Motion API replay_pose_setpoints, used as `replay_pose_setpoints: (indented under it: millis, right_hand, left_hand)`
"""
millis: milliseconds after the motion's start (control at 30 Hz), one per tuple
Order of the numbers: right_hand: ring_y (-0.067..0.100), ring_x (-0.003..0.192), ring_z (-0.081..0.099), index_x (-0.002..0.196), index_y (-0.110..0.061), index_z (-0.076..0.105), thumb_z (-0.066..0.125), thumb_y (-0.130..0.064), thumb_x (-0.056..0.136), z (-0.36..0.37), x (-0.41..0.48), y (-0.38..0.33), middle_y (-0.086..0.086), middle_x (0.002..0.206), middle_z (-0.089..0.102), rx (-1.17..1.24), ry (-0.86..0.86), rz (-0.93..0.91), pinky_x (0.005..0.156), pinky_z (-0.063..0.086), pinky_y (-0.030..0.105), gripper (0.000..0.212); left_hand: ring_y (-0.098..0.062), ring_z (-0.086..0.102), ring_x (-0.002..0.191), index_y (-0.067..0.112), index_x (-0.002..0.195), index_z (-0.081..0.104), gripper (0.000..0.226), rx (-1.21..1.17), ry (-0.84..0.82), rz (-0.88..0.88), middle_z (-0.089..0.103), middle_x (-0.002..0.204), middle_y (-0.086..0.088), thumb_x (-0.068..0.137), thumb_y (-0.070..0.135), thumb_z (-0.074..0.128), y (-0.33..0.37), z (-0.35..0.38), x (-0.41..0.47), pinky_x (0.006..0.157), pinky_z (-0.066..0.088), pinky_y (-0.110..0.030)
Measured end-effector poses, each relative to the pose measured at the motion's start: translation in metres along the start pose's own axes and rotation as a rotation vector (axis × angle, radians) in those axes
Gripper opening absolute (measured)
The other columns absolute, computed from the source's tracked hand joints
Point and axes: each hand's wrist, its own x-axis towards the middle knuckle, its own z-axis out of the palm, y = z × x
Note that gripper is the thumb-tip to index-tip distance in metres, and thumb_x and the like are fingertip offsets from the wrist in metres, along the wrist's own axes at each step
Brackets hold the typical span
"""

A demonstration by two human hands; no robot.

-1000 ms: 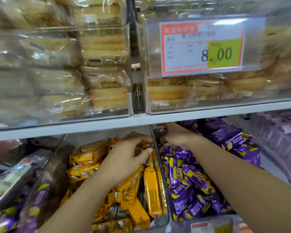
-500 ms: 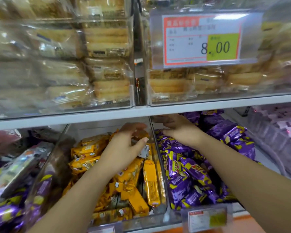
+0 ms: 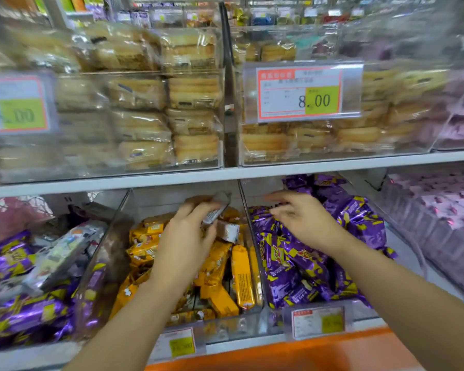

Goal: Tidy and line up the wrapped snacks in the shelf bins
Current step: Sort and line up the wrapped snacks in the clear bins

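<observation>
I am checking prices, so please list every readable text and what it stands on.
"8.00": right price card, upper row; its small print is unreadable.
".00": left price card, first digit blurred.
Two lower shelf tags and snack wrappers: too blurred to read.

Left-edge price card (image 3: 16, 103), cut off by the frame, leading digit smeared. Centre price card (image 3: 298, 92): small print too small to read. Fingers (image 3: 277, 198) of the right hand (image 3: 306, 223) motion-blurred. In the left hand (image 3: 185, 242), the wrapped bar (image 3: 217, 207) — blurred, printing illegible.

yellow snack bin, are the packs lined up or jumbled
Jumbled: the yellow packs lie at mixed angles, some lengthwise, others crosswise.
</observation>
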Motion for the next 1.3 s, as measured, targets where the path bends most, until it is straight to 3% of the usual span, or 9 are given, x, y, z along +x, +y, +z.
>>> replay_pose_setpoints:
  millis: [133,233,333,500,767,933,1133,1200,1300]
  right_hand:
    - [0.016,0.099,0.062,0.128,-0.013,0.055,0.049,-0.001,0.091,-0.01,0.006,0.017,0.006,0.124,0.061,-0.202,-0.004,0.128,0.062,0.04,0.005,0.039]
    - [0.021,0.107,0.059,0.134,-0.013,0.049,0.048,-0.002,0.093,-0.009,0.009,0.013,0.009,0.127,0.057,-0.279,-0.06,0.158,0.082,0.05,0.023,0.043]
    - [0.025,0.117,0.053,0.138,-0.01,0.044,0.047,-0.005,0.094,-0.006,0.02,0.015,0.011,0.132,0.054,-0.501,-0.128,0.123,0.093,0.043,0.029,0.044]
    - [0.029,0.102,0.057,0.139,-0.016,0.041,0.045,0.0,0.091,0.0,0.051,0.029,0.014,0.125,0.056,-0.762,-0.291,0.124,0.074,0.047,0.029,0.051]
    - [0.027,0.106,0.06,0.123,-0.016,0.057,0.049,0.006,0.083,0.013,0.068,0.049,0.006,0.12,0.061,-1.221,-0.386,-0.028,0.08,0.054,0.036,0.047]
    - [0.022,0.107,0.057,0.115,-0.02,0.062,0.059,-0.013,0.085,0.002,0.069,0.051,0.0,0.115,0.063,-0.913,-0.261,-0.053,0.083,0.05,0.034,0.031]
    - [0.009,0.083,0.05,0.117,-0.015,0.061,0.072,-0.021,0.081,-0.008,0.041,0.015,-0.001,0.099,0.064,-0.395,0.044,-0.058,0.07,0.034,0.017,0.039]
    - [0.006,0.072,0.05,0.115,-0.015,0.061,0.071,-0.022,0.082,-0.008,0.024,-0.001,-0.009,0.086,0.059,-0.364,0.153,-0.11,0.064,0.033,0.012,0.036]
    - [0.002,0.066,0.055,0.11,-0.024,0.057,0.071,-0.018,0.081,0.0,-0.003,-0.029,-0.019,0.08,0.054,-0.213,0.169,-0.166,0.061,0.042,0.009,0.033]
  left_hand:
    - [-0.018,0.046,0.126,0.038,0.124,0.058,0.034,0.275,-0.209,-0.05,0.052,0.134,0.008,0.09,0.039,0.058,-0.013,-0.009,-0.011,0.111,0.024,-0.042]
    - [-0.012,0.044,0.127,0.037,0.119,0.061,0.028,0.211,-0.195,-0.047,0.054,0.13,0.014,0.091,0.041,0.055,-0.014,-0.011,-0.012,0.115,0.015,-0.042]
    - [-0.008,0.049,0.12,0.038,0.114,0.062,0.024,0.15,-0.171,-0.016,0.057,0.121,0.018,0.091,0.037,0.056,-0.009,-0.013,-0.008,0.113,0.022,-0.039]
    - [-0.008,0.055,0.11,0.034,0.114,0.063,0.023,0.009,-0.176,-0.002,0.061,0.113,0.016,0.092,0.032,0.056,-0.004,-0.012,0.002,0.104,0.039,-0.045]
    - [-0.006,0.056,0.109,0.038,0.113,0.063,0.024,-0.025,-0.19,0.008,0.063,0.112,0.017,0.092,0.036,0.054,-0.016,-0.005,0.012,0.1,0.043,-0.042]
    - [-0.004,0.056,0.107,0.038,0.113,0.063,0.024,-0.049,-0.194,0.013,0.064,0.111,0.018,0.092,0.034,0.055,-0.022,-0.001,0.014,0.096,0.046,-0.033]
    - [0.004,0.054,0.104,0.041,0.118,0.058,0.027,-0.118,-0.227,0.014,0.061,0.111,0.02,0.092,0.035,0.056,-0.015,0.0,0.014,0.091,0.047,-0.024]
    - [0.005,0.052,0.106,0.048,0.122,0.048,0.034,-0.162,-0.238,0.012,0.059,0.114,0.018,0.091,0.036,0.056,-0.011,-0.003,0.012,0.091,0.046,-0.023]
    - [0.013,0.043,0.106,0.058,0.123,0.025,0.051,-0.219,-0.25,0.017,0.045,0.113,0.024,0.091,0.035,0.057,-0.003,-0.01,0.005,0.083,0.031,0.001]
